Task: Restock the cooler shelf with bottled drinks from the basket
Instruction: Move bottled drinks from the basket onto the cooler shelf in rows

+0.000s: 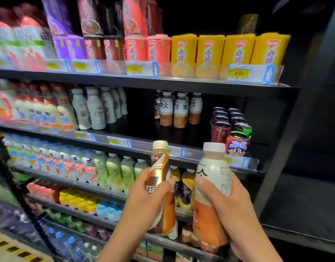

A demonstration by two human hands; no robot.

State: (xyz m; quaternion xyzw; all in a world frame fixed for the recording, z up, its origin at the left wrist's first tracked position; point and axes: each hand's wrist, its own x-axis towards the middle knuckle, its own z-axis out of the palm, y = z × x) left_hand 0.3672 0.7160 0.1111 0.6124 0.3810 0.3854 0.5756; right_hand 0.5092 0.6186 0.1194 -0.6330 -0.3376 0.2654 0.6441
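Note:
My left hand grips a brown and orange coffee bottle with a gold cap, held upright in front of the cooler. My right hand grips a white and orange milk-tea bottle with a white cap, also upright. Both bottles are level with the rail of the middle cooler shelf. On that shelf, further back, stand three matching white and orange bottles with a dark gap to their left. The basket is out of view.
Cans stand at the shelf's right end, white bottles to the left of the gap. Yellow cartons fill the shelf above. Lower shelves hold green, yellow and blue bottles. The cooler's dark side frame runs down the right.

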